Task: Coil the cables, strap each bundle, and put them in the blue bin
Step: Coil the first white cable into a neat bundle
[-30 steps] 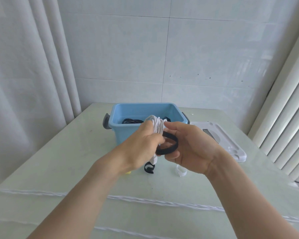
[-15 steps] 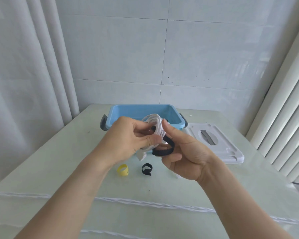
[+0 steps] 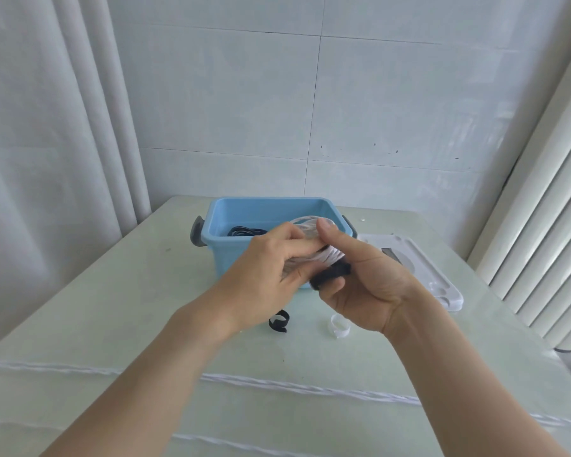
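Both hands hold a coiled white cable [image 3: 305,225] in front of the blue bin [image 3: 234,209]. My left hand [image 3: 271,265] grips the coil from the left. My right hand [image 3: 363,282] holds it from the right, thumb on top, fingers curled under a black strap [image 3: 332,273] wrapped round the bundle. A black cable [image 3: 244,231] lies inside the bin. A spare black strap [image 3: 278,320] and a clear strap [image 3: 340,325] lie on the table below my hands.
The bin's white lid [image 3: 419,268] lies flat to the right of the bin. Pale green table [image 3: 112,308] with a tiled wall behind, curtains at left, a white radiator at right.
The black strap loop, open beside the coil before, now sits tight round the bundle under my right fingers. The yellow strap on the table is now hidden by my left arm.
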{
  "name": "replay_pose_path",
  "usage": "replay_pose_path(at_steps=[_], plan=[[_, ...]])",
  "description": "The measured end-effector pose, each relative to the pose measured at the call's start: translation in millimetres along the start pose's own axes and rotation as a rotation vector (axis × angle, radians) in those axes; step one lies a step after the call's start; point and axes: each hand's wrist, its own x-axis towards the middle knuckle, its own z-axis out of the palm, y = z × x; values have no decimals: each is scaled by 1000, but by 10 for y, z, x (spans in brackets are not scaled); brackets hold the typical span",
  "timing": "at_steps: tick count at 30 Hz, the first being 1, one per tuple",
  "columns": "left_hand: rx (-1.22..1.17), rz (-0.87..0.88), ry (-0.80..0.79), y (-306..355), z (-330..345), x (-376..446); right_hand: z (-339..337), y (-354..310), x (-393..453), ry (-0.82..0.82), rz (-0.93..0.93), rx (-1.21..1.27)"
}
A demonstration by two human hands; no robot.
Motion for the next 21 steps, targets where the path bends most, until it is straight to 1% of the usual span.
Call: replay_pose_path(at_steps=[4, 6, 9, 12, 16, 19, 21], plan=[[8, 121, 120, 66, 32, 18, -12, 3, 28, 7, -21, 65], [11, 117, 187, 72, 62, 26, -20, 16, 36, 15, -38, 129], [4, 68, 264, 71, 62, 25, -23, 24, 32, 18, -62, 202], [-65, 13, 279, 139, 33, 18, -16, 3, 8, -15, -91, 178], [-140, -83, 294, 154, 13, 6, 4, -22, -12, 17, -83, 129], [-159, -108, 263, 176, 0, 4, 30, -20, -39, 51, -74, 154], [-241, -168, 195, 175, -46, 13, 53, -18, -52, 61, -88, 160]])
